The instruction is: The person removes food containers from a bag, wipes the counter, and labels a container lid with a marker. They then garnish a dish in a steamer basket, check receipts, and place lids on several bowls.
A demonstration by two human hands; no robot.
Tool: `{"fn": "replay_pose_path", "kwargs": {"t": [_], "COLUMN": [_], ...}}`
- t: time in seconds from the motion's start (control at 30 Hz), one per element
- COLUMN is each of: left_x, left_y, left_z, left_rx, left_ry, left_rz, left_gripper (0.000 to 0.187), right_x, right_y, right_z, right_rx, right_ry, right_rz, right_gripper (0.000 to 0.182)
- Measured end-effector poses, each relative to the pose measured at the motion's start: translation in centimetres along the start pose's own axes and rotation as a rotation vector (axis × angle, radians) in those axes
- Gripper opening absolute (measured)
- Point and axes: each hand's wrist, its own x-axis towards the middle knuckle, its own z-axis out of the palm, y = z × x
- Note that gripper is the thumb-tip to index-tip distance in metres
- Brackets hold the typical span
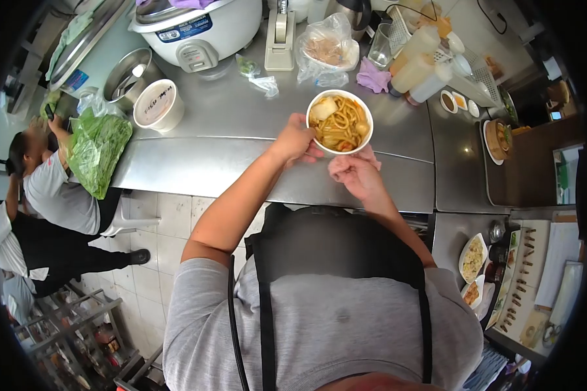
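Note:
A white paper bowl [370, 135] of thick brown noodles [341, 125], with a pale chunk on top, is held up over the front of the steel counter. My left hand [297, 139] grips its left side, thumb near the rim and fingers curled below. Just under the bowl's lower right edge, my right hand [357, 176] is closed on a pink cloth [370, 156], which bunches up against the bowl's side.
Along the back of the steel counter [222, 117] stand a rice cooker [195, 39], a lidded tub [158, 106], sauce bottles [416, 62] and a purple cloth [373, 76]. Bagged greens [98, 150] hang over the left edge near two people. Plated food [473, 257] sits at right.

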Motion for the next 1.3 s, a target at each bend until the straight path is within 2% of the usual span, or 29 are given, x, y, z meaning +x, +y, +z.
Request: {"fn": "replay_pose_path", "kwargs": {"t": [0.03,0.13,0.17,0.23,0.3,0.37,0.43,0.5,0.57,0.67,0.77,0.87,0.93,0.97,1.07,1.17,1.27,1.3], "left_x": [0.0,0.8,1.0,1.3,1.4,1.9,2.0,1.9,1.2,0.9,1.1,2.4,1.7,1.8,1.9,1.6,1.6,1.5], "left_y": [0.0,-0.6,-0.7,-0.8,-0.7,-0.8,-1.0,-1.0,-0.7,-0.5,-0.7,-2.0,-3.5,-4.7,-6.2,-6.8,-7.2,-7.2], "left_z": [0.3,0.7,0.7,0.6,0.2,-0.1,-0.4,-0.4,0.2,0.9,0.9,-1.5,-2.6,-2.9,-3.3,-4.3,-6.0,-6.4], "left_rx": [0.031,0.082,0.096,0.127,0.154,0.162,0.161,0.151,0.152,0.153,0.228,0.381,0.499,0.483,0.351,0.088,-0.065,-0.122], "left_ry": [0.011,0.071,0.087,0.098,0.093,0.082,0.075,0.066,0.072,0.027,-0.185,-0.427,-0.511,-0.477,-0.374,-0.295,-0.278,-0.277], "left_rz": [-0.005,0.000,0.007,0.008,-0.007,-0.051,-0.079,-0.080,-0.070,-0.059,-0.080,-0.092,-0.146,-0.124,-0.036,-0.047,-0.096,-0.098], "left_gripper": [0.036,0.037,0.039,0.042,0.046,0.048,0.049,0.049,0.049,0.043,0.032,0.024,0.021,0.022,0.022,0.021,0.021,0.021], "right_x": [0.6,0.8,1.2,2.0,2.5,1.9,2.1,3.0,3.8,3.0,4.2,4.0,4.1,3.5,1.0,1.7,3.8,4.0], "right_y": [0.3,1.0,1.3,0.3,-1.7,-4.2,-4.6,-3.2,-0.8,-2.4,-4.4,-5.5,-5.3,-4.6,1.5,3.7,2.6,2.9], "right_z": [0.3,1.6,0.6,-2.1,-1.7,1.6,-1.4,-3.3,-2.8,-1.4,-1.9,-5.4,-6.6,-5.9,-0.3,0.3,3.2,2.8], "right_rx": [0.113,0.015,-0.149,-0.005,0.054,0.031,-0.031,-0.222,-0.539,-0.307,-0.459,-0.898,-0.835,-0.792,-2.229,-1.965,-1.903,-1.985], "right_ry": [0.024,0.184,0.100,0.122,0.191,0.320,0.046,0.114,0.536,0.422,0.473,0.475,0.359,0.300,0.617,0.155,0.225,0.253], "right_rz": [0.084,0.002,-0.075,-0.061,-0.103,-0.197,-0.054,-0.111,-0.359,-0.424,-0.663,-0.288,-0.403,-0.457,-0.737,-0.839,-1.189,-1.104], "right_gripper": [0.006,0.006,0.005,0.006,0.010,0.018,0.021,0.024,0.026,0.024,0.028,0.034,0.033,0.033,0.031,0.023,0.018,0.017]}}
